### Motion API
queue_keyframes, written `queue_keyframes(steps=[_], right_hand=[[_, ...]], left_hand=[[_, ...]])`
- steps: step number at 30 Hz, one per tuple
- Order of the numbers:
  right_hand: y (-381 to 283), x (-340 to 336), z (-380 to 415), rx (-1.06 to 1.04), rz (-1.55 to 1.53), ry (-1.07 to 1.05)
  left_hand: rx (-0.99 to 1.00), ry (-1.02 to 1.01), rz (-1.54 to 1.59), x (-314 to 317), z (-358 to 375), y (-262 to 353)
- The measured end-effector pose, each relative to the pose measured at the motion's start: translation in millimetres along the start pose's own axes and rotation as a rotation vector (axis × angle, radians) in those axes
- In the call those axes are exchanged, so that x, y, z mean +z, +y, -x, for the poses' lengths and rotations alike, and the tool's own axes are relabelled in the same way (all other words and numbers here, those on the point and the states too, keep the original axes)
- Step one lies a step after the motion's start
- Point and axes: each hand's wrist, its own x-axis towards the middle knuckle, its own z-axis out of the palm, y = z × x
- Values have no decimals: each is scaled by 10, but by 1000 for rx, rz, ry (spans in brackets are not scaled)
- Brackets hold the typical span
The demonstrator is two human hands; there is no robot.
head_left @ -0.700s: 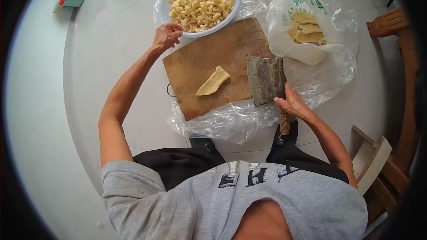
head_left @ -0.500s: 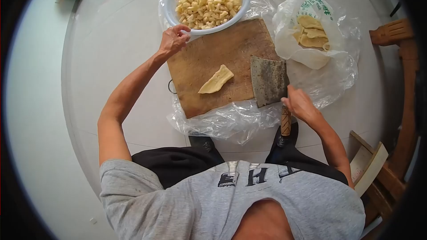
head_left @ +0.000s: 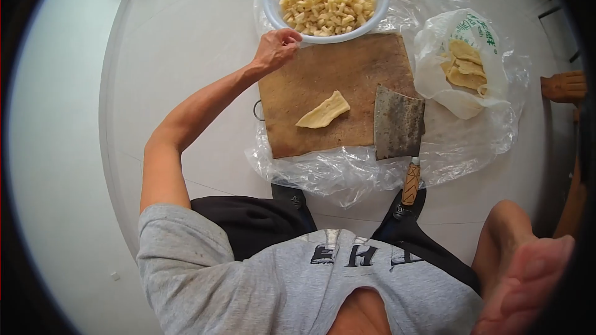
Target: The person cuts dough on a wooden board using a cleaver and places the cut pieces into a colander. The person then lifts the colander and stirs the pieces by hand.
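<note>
Pale smooth floor forms the working surface. Spread on it: a crumpled clear plastic sheet, extending beyond the board on the near and right sides. On the sheet, a brown rectangular wooden cutting board, worn, with a metal ring at its left edge. At the board's far edge, a round whitish plastic bowl, heaped with small pale yellow diced pieces. Right of the board, an open white plastic bag with green print; flat yellow slices show in its mouth. A dark, stained steel cleaver lies with its blade over the board's near right corner, the tan wooden handle pointing toward the wearer. Right hand: raised near the camera, well apart from the cleaver, blurred; grip cannot be determined. Left hand: at the bowl's near left rim, fingers curled; whether the grip is closed on anything cannot be determined. One flat pale yellow strip lies slantwise on the board, left of the blade, not touching it.
</note>
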Motion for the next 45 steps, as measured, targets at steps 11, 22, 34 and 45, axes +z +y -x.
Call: queue_keyframes(steps=[11,22,34,45], right_hand=[[629,478,123,-523,-1044,-59],[708,986,36,-477,-1615,-421],[1307,1141,14,-183,-1583,-387],[1759,1158,50,257,-1647,-249]], left_hand=[[77,108,110,45,-123,20],[198,115,62,134,-241,487],[434,181,-405,608,-1785,641],[121,90,-67,584,-2042,770]])
